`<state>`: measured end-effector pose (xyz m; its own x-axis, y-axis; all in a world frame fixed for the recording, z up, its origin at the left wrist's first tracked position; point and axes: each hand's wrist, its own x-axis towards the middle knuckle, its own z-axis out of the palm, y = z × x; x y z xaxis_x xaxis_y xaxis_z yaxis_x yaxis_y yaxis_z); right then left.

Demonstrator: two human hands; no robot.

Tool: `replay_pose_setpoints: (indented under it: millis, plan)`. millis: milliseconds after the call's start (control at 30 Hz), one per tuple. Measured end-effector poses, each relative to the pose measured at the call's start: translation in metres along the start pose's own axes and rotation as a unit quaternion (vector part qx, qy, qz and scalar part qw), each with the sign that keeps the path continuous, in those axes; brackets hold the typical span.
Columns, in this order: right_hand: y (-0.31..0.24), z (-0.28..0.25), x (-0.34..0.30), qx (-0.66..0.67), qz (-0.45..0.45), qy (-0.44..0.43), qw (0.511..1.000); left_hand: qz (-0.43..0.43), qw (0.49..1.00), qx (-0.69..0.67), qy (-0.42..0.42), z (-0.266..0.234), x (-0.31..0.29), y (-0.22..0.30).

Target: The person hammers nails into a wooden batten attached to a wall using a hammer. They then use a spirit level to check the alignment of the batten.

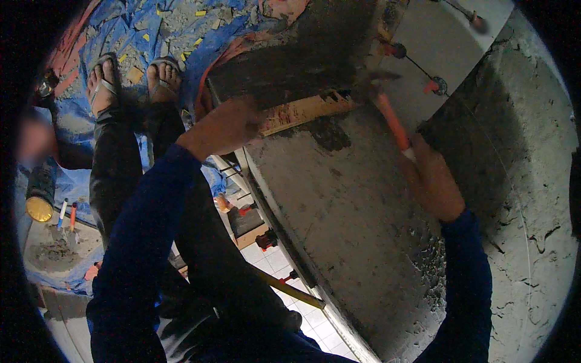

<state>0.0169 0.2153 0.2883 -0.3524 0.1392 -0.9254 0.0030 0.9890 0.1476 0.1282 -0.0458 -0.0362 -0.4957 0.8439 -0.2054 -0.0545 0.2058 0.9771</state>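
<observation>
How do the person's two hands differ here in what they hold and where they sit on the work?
The right hand grips an orange-handled trowel whose blade meets the dark mortar; the left hand holds a wooden board loaded with dark mortar. The right hand lies over the grey coated wall surface; the left hand sits at its edge, above the floor. Both wear dark blue sleeves.

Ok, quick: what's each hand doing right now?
Left hand: closed on the wooden board loaded with dark mortar.
Right hand: closed around the orange-handled trowel, its tip at the board.
</observation>
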Motion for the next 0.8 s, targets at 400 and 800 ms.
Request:
replay_pose_setpoints:
  millis: [400,800]
  plan:
    - [-0.045,0.037,0.055,0.117,-0.184,-0.013,0.976,-0.005,0.999,0.022,-0.049,-0.02,-0.002,0.009]
    - [-0.038,0.042,0.053,0.009,-0.012,-0.121,0.992,-0.114,0.991,-0.071,-0.014,-0.023,0.01,0.016]
